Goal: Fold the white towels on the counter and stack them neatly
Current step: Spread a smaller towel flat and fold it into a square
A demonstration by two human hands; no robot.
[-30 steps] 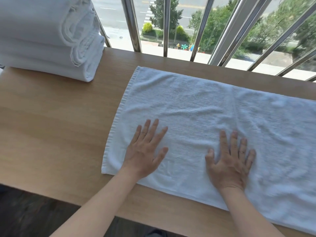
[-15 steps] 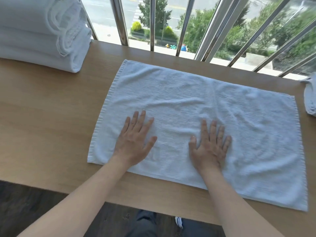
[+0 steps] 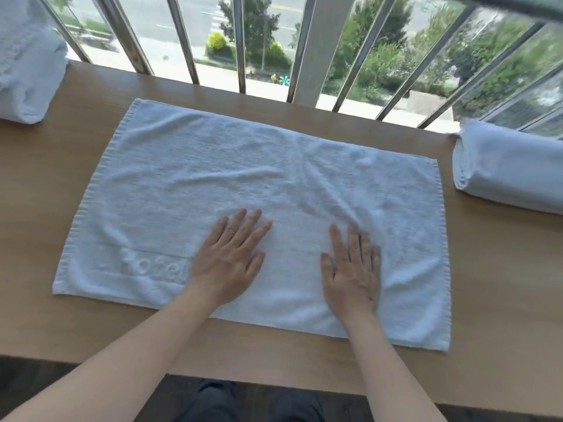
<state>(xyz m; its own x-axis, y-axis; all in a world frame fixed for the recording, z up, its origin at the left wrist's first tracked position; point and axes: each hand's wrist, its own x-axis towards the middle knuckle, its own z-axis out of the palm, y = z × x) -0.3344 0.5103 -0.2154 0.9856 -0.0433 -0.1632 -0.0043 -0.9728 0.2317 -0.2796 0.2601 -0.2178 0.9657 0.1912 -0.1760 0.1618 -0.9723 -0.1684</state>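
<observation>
- Head view, handling: the towel looks like soft, limp terry cloth. By my judgement it is light, has no stiffness of its own, and will sag and crease wherever it is lifted without support.
- Head view, where to take hold: the two near corners or the two corners of one short end seem the best places to pinch it, so that an edge can be carried over to meet the opposite edge. A grip in the middle would only bunch it. The cloth is likely to cling to the wood rather than slide.
- Head view, hands: the left hand and the right hand both lie flat on the near half of the towel, palms down and fingers straight and slightly spread. They press on it and grip nothing.
- Head view, place: the towel lies spread in one layer on the wooden desk, its long side across the view and its near edge close to the desk's front edge.
- Head view, looks: it is white and rectangular with a ribbed hem along the short ends. Woven lettering reading "Hotel" sits near the left front corner. Shallow wrinkles run across the middle and towards the far right.
- Head view, neighbours: a stack of folded towels sits at the far left and a folded towel at the right, both apart from the spread one. A railing stands behind the desk.
</observation>
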